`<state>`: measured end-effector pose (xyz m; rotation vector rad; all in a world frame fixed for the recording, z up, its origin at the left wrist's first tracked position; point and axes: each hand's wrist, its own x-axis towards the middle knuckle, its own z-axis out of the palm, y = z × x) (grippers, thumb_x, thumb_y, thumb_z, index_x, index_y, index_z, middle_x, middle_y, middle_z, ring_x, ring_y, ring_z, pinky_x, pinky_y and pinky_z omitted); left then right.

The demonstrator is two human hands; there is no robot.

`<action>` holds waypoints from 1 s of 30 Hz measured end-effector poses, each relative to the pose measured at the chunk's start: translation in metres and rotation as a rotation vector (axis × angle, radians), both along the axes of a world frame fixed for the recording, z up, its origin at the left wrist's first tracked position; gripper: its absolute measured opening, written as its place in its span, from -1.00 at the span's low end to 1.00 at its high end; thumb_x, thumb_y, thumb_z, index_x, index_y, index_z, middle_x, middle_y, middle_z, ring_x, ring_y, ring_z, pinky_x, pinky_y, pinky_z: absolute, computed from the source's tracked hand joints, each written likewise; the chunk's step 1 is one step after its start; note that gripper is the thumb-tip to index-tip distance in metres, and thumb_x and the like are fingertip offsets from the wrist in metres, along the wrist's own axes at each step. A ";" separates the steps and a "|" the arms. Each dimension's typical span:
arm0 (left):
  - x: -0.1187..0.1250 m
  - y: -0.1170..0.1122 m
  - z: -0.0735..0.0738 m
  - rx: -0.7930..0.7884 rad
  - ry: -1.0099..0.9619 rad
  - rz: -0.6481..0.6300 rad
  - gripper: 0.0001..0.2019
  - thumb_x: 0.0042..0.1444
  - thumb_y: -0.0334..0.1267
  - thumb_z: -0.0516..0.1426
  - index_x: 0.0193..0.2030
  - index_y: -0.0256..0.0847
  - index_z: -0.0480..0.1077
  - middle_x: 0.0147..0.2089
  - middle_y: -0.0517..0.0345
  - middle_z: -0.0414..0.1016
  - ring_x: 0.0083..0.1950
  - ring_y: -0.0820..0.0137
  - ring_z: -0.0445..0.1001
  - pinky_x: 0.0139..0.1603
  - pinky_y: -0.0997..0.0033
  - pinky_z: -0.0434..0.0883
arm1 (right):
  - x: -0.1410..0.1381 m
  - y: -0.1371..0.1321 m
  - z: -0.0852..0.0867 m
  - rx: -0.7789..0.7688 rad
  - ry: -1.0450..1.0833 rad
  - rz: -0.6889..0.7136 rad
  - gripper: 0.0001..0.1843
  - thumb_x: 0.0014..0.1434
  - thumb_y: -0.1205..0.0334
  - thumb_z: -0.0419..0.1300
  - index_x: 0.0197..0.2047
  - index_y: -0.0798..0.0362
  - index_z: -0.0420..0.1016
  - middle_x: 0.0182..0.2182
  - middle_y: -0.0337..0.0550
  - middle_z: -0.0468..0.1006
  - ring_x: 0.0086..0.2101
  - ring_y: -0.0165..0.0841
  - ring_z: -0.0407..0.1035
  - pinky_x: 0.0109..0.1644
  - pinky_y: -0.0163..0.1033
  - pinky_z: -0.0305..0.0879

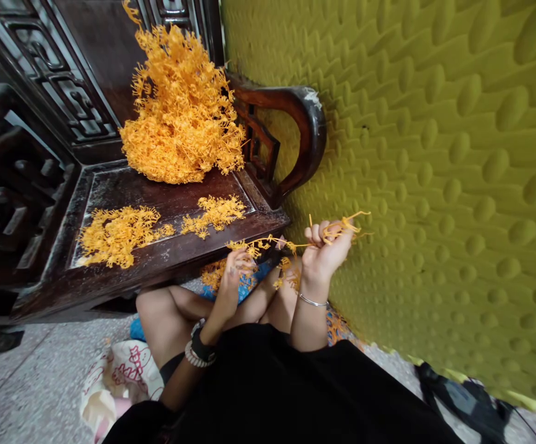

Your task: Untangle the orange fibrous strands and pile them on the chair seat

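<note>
My right hand (324,251), with a thin bangle at the wrist, is closed around loose ends of an orange strand. From it a thin orange strand (271,239) with small spidery bits along it stretches across to my left hand (237,266). There the fingers are bent and pinch the strand's other end, partly hiding it. More orange bits (288,271) hang below the strand between my hands. On the wooden seat just beyond lie a small orange clump (214,214) and a wider orange clump (122,234).
A big heap of orange strands (182,117) rests on the dark carved wooden bench (175,262), against its back. The curved armrest (311,129) stands beside a yellow-green padded wall (434,185). A white printed bag (129,370) lies on the speckled floor (27,364).
</note>
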<state>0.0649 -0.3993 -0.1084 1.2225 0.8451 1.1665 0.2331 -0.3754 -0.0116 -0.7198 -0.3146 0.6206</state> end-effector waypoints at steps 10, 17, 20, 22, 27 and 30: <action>0.002 0.014 0.024 -0.051 -0.037 0.158 -0.60 0.15 0.06 0.11 -0.01 -0.17 0.34 -0.44 0.26 0.29 -0.48 0.50 0.24 -0.42 0.48 0.27 | -0.004 -0.002 0.000 -0.070 -0.032 0.014 -0.38 0.22 -0.11 0.05 -0.66 0.05 -0.13 -0.75 -0.47 -0.09 -0.72 -0.59 -0.13 -0.62 -0.41 -0.07; -0.008 0.020 0.019 0.077 0.128 0.233 -0.67 0.18 0.01 0.10 -0.33 -0.23 0.48 -0.51 0.24 0.27 -0.47 0.47 0.22 -0.39 0.46 0.23 | -0.002 -0.003 0.000 -0.038 -0.010 0.067 -0.39 0.32 0.01 -0.04 -0.68 0.07 -0.14 -0.76 -0.46 -0.13 -0.73 -0.58 -0.22 -0.64 -0.42 -0.11; -0.021 0.019 0.021 0.099 0.178 0.324 -0.67 0.20 -0.02 0.09 -0.34 -0.24 0.51 -0.55 0.26 0.24 -0.51 0.49 0.19 -0.42 0.46 0.22 | 0.000 -0.016 0.008 -0.071 -0.031 0.237 -0.35 0.33 0.00 -0.05 -0.71 0.07 -0.17 -0.76 -0.45 -0.19 -0.74 -0.58 -0.27 -0.67 -0.41 -0.16; -0.042 0.018 0.027 0.093 0.192 0.492 -0.67 0.21 -0.02 0.08 -0.31 -0.23 0.52 -0.58 0.30 0.19 -0.55 0.52 0.13 -0.49 0.48 0.15 | 0.008 -0.033 0.017 -0.053 -0.072 0.245 -0.35 0.32 0.01 -0.02 -0.72 0.06 -0.15 -0.76 -0.44 -0.20 -0.73 -0.57 -0.28 -0.68 -0.39 -0.17; -0.110 0.015 0.047 0.189 0.203 1.014 -0.74 0.17 -0.05 0.15 -0.28 -0.19 0.54 -0.57 0.31 0.27 -0.57 0.53 0.14 -0.52 0.49 0.18 | 0.039 -0.068 0.039 0.092 -0.263 -0.124 -0.33 0.32 0.04 -0.02 -0.75 0.07 -0.15 -0.77 -0.41 -0.21 -0.72 -0.54 -0.34 -0.68 -0.35 -0.21; -0.117 0.023 0.054 0.279 0.327 0.878 -0.74 0.15 -0.08 0.18 -0.22 -0.22 0.55 -0.39 0.19 0.49 -0.36 0.42 0.41 -0.26 0.39 0.37 | 0.039 -0.061 0.035 0.042 -0.239 -0.073 -0.33 0.33 0.01 -0.04 -0.73 0.08 -0.17 -0.76 -0.41 -0.19 -0.73 -0.56 -0.30 -0.66 -0.36 -0.17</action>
